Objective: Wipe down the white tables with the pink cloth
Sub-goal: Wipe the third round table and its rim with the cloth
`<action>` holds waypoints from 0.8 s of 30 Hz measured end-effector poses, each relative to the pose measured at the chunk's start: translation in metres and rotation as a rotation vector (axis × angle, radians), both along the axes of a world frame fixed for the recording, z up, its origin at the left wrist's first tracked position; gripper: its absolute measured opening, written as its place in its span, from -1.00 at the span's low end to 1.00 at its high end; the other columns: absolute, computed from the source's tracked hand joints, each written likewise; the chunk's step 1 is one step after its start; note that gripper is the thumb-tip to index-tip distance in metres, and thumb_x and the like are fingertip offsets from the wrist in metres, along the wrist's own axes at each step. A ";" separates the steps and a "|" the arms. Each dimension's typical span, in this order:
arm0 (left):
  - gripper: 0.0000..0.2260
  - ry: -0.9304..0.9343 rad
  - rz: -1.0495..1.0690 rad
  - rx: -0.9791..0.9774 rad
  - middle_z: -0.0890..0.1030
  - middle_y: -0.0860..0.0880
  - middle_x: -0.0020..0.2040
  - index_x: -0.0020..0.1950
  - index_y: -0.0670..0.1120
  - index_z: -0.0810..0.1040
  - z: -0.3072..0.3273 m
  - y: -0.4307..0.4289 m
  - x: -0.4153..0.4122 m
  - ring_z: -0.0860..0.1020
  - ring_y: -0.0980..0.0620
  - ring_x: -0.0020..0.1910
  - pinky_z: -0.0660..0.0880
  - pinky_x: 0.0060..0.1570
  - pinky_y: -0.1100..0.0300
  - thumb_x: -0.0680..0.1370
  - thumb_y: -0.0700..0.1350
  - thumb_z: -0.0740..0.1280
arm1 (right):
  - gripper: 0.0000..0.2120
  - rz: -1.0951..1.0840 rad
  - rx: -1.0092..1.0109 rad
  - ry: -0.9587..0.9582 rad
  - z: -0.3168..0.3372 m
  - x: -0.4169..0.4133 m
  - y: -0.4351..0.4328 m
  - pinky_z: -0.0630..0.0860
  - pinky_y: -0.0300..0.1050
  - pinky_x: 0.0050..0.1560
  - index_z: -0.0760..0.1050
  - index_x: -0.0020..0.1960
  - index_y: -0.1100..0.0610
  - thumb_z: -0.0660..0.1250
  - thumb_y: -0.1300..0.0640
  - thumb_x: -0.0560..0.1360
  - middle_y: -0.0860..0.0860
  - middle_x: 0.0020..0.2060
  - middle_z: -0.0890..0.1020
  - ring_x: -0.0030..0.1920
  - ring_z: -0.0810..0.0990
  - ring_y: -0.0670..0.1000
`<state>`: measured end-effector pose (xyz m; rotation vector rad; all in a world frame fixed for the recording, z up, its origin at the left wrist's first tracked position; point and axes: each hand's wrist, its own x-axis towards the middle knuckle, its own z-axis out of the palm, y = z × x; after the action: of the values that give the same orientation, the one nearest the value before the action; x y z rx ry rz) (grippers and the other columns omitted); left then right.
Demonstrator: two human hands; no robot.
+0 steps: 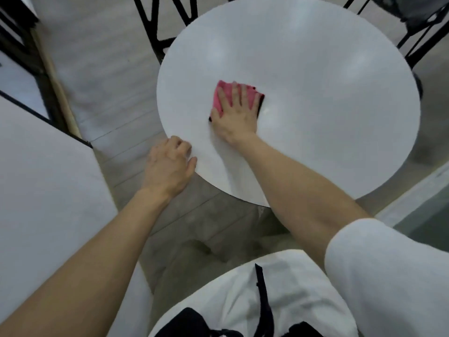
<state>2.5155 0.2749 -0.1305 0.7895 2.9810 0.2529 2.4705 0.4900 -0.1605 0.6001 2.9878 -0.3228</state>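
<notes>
From the head camera I see my right hand (234, 117) flat on the pink cloth (217, 102), fingers spread and straight, pressing it onto the round white table (315, 105) left of its middle. The cloth shows past the fingertips and beside the thumb. My left hand (170, 166) sits at the table's near-left rim, well apart from the cloth, fingers bent and thumb lying on the top; I cannot tell whether it grips the edge. A second white table (36, 178) stands to my left.
</notes>
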 end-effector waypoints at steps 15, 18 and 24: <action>-0.79 0.004 -0.120 -0.024 0.62 -0.07 -0.03 0.01 -0.11 0.66 0.029 0.026 -0.056 0.59 -0.16 0.01 0.48 -0.07 -0.02 0.69 0.01 0.40 | -0.33 -0.405 0.017 -0.036 -0.012 0.212 0.180 -0.18 0.30 0.72 -0.16 0.75 -0.25 -0.07 -0.35 0.69 -0.05 0.77 -0.06 0.76 -0.15 0.06; -0.77 0.014 -0.197 -0.015 0.60 -0.09 -0.11 -0.07 -0.13 0.67 0.033 0.045 -0.090 0.58 -0.18 -0.07 0.46 -0.10 -0.03 0.69 -0.01 0.43 | -0.32 -0.492 0.055 -0.029 -0.015 0.198 0.173 -0.12 0.34 0.72 -0.08 0.76 -0.18 -0.03 -0.31 0.70 0.01 0.77 0.02 0.76 -0.07 0.12; -0.75 0.046 -0.384 -0.092 0.62 -0.08 -0.11 -0.03 -0.16 0.68 0.045 0.087 -0.165 0.57 -0.18 -0.12 0.51 -0.15 -0.09 0.71 -0.01 0.39 | -0.26 -0.774 0.055 0.014 -0.003 0.087 0.163 -0.14 0.46 0.67 -0.02 0.78 -0.07 -0.06 -0.30 0.66 0.12 0.76 0.03 0.76 -0.06 0.20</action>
<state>2.3502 0.3623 -0.0855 1.3408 2.7771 0.0788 2.5576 0.6527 -0.1636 1.7432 2.6378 -0.2770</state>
